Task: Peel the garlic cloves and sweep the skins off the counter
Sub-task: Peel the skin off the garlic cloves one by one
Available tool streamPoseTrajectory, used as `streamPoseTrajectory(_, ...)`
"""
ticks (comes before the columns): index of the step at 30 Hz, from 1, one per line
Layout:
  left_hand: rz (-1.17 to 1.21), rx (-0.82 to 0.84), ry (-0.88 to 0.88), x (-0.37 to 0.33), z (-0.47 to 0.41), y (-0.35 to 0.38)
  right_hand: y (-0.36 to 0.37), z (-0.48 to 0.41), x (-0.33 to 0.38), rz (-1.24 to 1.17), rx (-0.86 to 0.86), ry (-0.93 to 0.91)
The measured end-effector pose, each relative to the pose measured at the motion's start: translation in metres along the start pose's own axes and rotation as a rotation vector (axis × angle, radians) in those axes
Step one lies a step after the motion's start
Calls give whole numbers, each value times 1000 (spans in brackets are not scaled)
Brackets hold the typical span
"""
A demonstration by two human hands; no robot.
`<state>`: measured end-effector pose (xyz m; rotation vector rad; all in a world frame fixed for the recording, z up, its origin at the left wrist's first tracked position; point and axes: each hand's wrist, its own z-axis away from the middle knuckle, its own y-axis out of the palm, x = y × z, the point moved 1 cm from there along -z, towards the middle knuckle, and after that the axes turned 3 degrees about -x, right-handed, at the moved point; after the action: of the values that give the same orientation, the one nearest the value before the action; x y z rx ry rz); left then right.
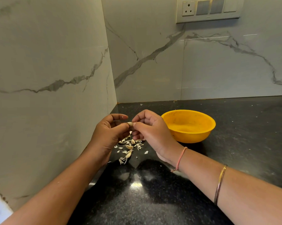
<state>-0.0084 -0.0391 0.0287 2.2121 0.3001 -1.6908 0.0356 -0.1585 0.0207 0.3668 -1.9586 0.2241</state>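
One tiny garlic clove (pixel 130 123) is pinched between left hand (pixel 107 133) and right hand (pixel 151 129) above the skins (pixel 130 146) on the desk (pixel 153 200); probably light, firm, slippery, so nip the papery tip.

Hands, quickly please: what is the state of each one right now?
Left hand: closed, thumb and fingers pinching the garlic clove.
Right hand: closed, pinching the same garlic clove from the other side.

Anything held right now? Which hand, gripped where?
One garlic clove, pinched by its ends: left hand on one end, right hand on the other.
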Motion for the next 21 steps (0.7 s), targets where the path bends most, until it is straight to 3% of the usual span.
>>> streamPoseTrajectory(10,-168,-46,51,6,-4,-4,-2,0,2,-249,57,132)
streamPoseTrajectory(15,-134,-69,33,7,-6,-5,-3,0,4,-355,53,172)
streamPoseTrajectory(21,-69,-34,16,4,-3,-4,-3,-1,1,-259,19,105)
